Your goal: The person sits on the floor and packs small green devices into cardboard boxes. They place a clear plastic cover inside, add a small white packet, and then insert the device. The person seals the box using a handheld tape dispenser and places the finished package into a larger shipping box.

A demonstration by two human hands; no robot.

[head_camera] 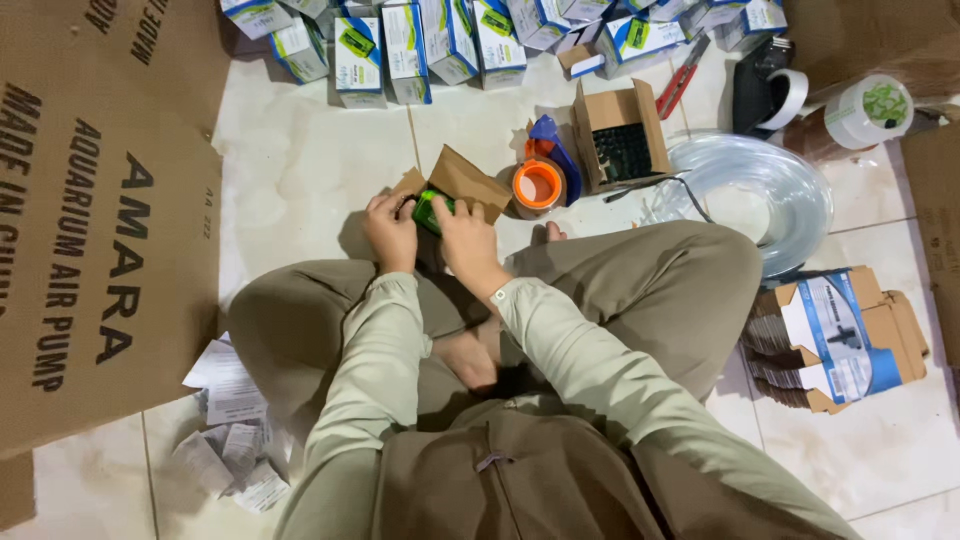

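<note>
The person sat cross-legged on the tiled floor (300,170). Both hands worked at 1 small brown carton (462,182) lying just ahead of the knees. The left hand (390,232) was closed around the near left side of a small green device (432,210), and the right hand (466,240) gripped its right side, fingers curled over the top. The device sat at the carton's open mouth, touching its flaps; how far inside it was could not be told.

Taking that carton as landmark:
- Just right of it: an orange-cored tape roll in a blue dispenser (541,180), nearly touching.
- Further right: 1 open brown box (620,135) with dark contents, then a coil of clear tubing (770,190).
- Beyond it: a row of printed retail boxes (420,45) and red-handled pliers (682,78).
- Far left: a large flattened cardboard sheet (90,220).
- Behind and left, by the person's hip: crumpled paper leaflets (230,440).

Risks, as judged:
1. A flap could fold inward under the device and jam or tear, since the carton was unsupported on the floor.
2. The carton might slide away on smooth tile if pushed 1-sidedly.
3. The right elbow or hand could knock the tape dispenser, being so close.
</note>
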